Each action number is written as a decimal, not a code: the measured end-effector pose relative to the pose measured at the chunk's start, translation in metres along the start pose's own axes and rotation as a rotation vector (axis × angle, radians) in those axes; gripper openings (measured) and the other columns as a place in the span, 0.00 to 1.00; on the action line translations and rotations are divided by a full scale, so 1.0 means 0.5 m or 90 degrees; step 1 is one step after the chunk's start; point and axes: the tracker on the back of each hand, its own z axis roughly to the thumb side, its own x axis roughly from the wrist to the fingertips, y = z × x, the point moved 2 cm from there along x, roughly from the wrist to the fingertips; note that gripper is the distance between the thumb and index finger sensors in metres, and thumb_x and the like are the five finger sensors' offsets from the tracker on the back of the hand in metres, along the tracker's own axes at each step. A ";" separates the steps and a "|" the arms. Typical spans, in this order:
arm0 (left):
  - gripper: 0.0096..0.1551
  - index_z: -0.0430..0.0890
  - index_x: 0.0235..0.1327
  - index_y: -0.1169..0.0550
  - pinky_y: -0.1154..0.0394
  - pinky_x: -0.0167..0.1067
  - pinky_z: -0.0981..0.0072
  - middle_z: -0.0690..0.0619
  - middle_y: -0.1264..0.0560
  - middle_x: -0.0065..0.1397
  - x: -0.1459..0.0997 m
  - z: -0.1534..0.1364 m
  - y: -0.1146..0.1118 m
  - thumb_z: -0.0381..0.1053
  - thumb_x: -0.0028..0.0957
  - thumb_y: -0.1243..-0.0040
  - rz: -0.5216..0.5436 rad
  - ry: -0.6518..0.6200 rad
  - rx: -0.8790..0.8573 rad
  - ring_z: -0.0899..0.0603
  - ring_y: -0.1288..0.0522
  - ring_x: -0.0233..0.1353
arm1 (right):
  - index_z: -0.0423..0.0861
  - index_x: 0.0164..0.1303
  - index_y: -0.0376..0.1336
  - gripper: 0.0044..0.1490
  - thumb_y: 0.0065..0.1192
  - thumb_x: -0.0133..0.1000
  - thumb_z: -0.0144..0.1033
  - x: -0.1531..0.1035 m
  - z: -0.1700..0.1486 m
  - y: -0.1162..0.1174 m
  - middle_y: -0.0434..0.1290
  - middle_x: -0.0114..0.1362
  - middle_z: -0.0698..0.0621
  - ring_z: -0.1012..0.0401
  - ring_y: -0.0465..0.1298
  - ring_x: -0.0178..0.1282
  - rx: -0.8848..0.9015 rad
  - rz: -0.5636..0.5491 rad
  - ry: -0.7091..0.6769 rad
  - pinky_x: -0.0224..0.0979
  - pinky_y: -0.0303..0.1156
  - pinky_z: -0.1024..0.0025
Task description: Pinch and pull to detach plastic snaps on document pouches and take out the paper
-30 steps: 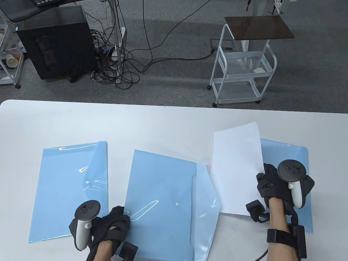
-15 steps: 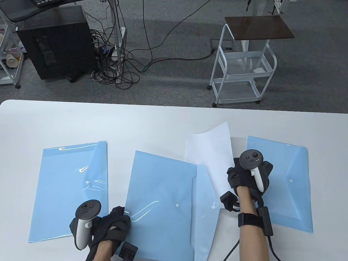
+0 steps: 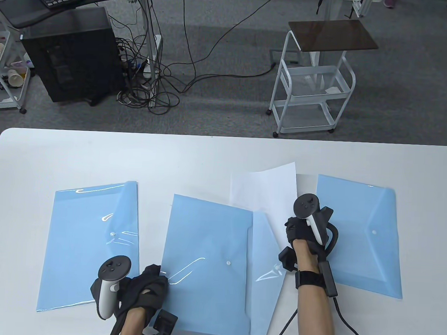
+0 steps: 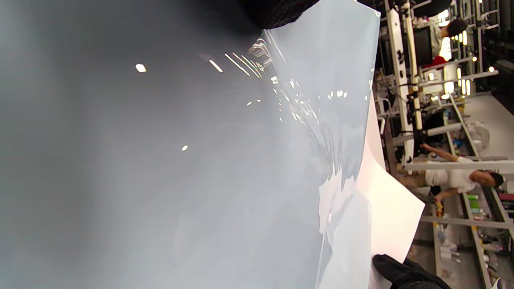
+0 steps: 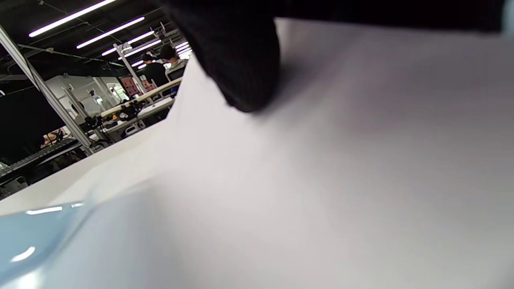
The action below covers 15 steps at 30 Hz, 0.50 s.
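Three light blue document pouches lie on the white table (image 3: 216, 156). The left pouch (image 3: 87, 243) and the right pouch (image 3: 357, 236) have their flaps snapped. On the middle pouch (image 3: 204, 263) the flap (image 3: 265, 273) is folded out to the right. My right hand (image 3: 291, 226) pinches a white sheet of paper (image 3: 267, 189) beside that flap. The sheet's lower left part is hidden behind the pouch. A fingertip (image 5: 245, 72) lies on the paper (image 5: 361, 160). My left hand (image 3: 156, 275) rests on the middle pouch's near left corner, its fingertip (image 4: 277, 12) touching the plastic (image 4: 241, 160).
The table's far edge runs across the middle of the view. Beyond it on the floor stand a white wire cart (image 3: 310, 86), a black computer tower (image 3: 73, 53) and a tangle of cables (image 3: 149, 90). A cable trails from my right wrist.
My right hand has carried the paper left, from over the right pouch to the middle pouch's open flap. The right pouch now shows in full. The left hand has not moved.
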 end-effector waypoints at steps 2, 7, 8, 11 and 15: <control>0.27 0.35 0.72 0.37 0.15 0.45 0.55 0.44 0.23 0.64 0.000 0.000 -0.001 0.38 0.60 0.49 -0.001 0.001 -0.001 0.43 0.13 0.48 | 0.30 0.76 0.60 0.42 0.75 0.56 0.34 -0.002 -0.001 -0.008 0.81 0.63 0.36 0.44 0.85 0.47 -0.008 -0.010 0.002 0.46 0.82 0.46; 0.27 0.35 0.72 0.37 0.15 0.45 0.55 0.44 0.23 0.65 0.000 0.001 -0.001 0.38 0.60 0.49 -0.003 0.000 -0.006 0.43 0.13 0.48 | 0.31 0.77 0.59 0.43 0.74 0.57 0.34 -0.011 -0.005 -0.034 0.78 0.67 0.34 0.41 0.83 0.53 0.008 -0.022 -0.002 0.49 0.81 0.43; 0.27 0.35 0.72 0.37 0.15 0.45 0.55 0.44 0.23 0.65 0.000 0.001 -0.001 0.38 0.60 0.49 -0.003 0.000 -0.007 0.43 0.13 0.48 | 0.31 0.77 0.59 0.43 0.73 0.57 0.34 -0.016 -0.008 -0.043 0.78 0.68 0.33 0.40 0.83 0.54 0.012 -0.029 0.000 0.50 0.81 0.42; 0.27 0.35 0.72 0.37 0.15 0.45 0.55 0.44 0.23 0.65 0.000 0.001 -0.001 0.38 0.60 0.49 -0.003 -0.002 -0.009 0.43 0.13 0.48 | 0.31 0.78 0.58 0.41 0.71 0.58 0.33 -0.029 -0.016 -0.068 0.75 0.72 0.31 0.36 0.79 0.60 0.004 -0.047 -0.007 0.54 0.78 0.38; 0.27 0.35 0.72 0.38 0.15 0.45 0.55 0.44 0.24 0.65 -0.001 0.001 -0.001 0.38 0.60 0.49 -0.002 -0.004 -0.010 0.43 0.13 0.49 | 0.30 0.79 0.57 0.41 0.64 0.62 0.38 -0.061 -0.026 -0.097 0.70 0.75 0.26 0.32 0.75 0.64 0.019 -0.064 -0.041 0.57 0.75 0.34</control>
